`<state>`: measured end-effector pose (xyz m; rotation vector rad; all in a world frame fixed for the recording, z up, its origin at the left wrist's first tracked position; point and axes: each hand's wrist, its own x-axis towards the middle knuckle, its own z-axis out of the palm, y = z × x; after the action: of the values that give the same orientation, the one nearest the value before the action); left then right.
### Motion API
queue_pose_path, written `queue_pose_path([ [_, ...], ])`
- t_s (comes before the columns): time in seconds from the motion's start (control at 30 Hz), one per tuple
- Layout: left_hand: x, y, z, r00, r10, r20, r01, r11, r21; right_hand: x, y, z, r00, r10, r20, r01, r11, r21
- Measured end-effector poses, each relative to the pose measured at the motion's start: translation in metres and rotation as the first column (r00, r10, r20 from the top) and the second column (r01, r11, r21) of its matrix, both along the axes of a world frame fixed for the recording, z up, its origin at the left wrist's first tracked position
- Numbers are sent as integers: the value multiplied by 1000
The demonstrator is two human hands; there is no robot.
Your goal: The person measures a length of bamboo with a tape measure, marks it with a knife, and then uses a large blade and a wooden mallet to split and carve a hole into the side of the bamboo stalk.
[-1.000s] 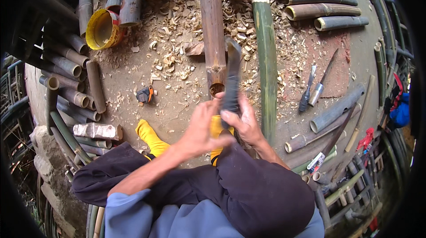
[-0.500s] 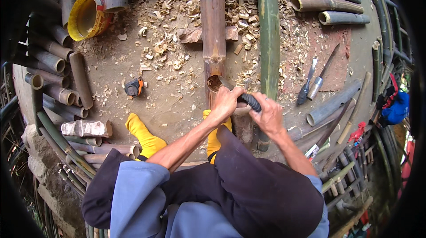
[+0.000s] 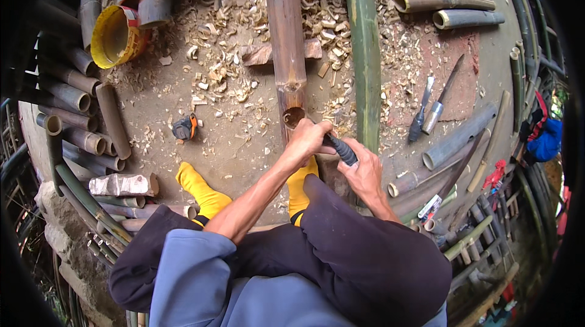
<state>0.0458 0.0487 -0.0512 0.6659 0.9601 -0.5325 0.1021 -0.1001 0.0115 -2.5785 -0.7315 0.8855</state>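
Note:
A long brown bamboo pole (image 3: 286, 28) runs away from me, with an oval opening (image 3: 294, 116) cut in its near part. My right hand (image 3: 365, 174) is closed round the black ridged handle (image 3: 343, 149) of a cutting tool, to the right of the pole. My left hand (image 3: 309, 138) is closed over the front of the same tool, just at the near edge of the opening. The blade is mostly hidden behind the left hand. My right foot in a yellow sock (image 3: 301, 184) is beside the pole's near end, below the left hand.
A wooden block (image 3: 256, 54) lies under the pole. Green bamboo (image 3: 364, 59) lies to the right, then two bladed tools (image 3: 434, 117). At left are a tape measure (image 3: 184, 127) and a yellow bucket (image 3: 97, 37). Shavings (image 3: 234, 71) litter the ground, and cut bamboo pieces line both sides.
The right hand has moved nearer to me, and the tool's handle slants down more steeply toward me. The left hand stays by the opening. The whole view has shifted slightly.

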Motion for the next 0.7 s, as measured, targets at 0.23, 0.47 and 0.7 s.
queue_pose_path([
  [0.23,-9,3,0,876,475,82,-421,838,-347,47,37,28,907,416,73,-387,887,-253],
  [0.47,-6,-36,-3,374,911,-173,-690,149,-708,112,90,10,218,892,397,-899,342,-275],
  [0.7,15,-35,11,417,832,-367,-883,274,-382,147,104,-18,365,915,-174,-927,340,-155],
])
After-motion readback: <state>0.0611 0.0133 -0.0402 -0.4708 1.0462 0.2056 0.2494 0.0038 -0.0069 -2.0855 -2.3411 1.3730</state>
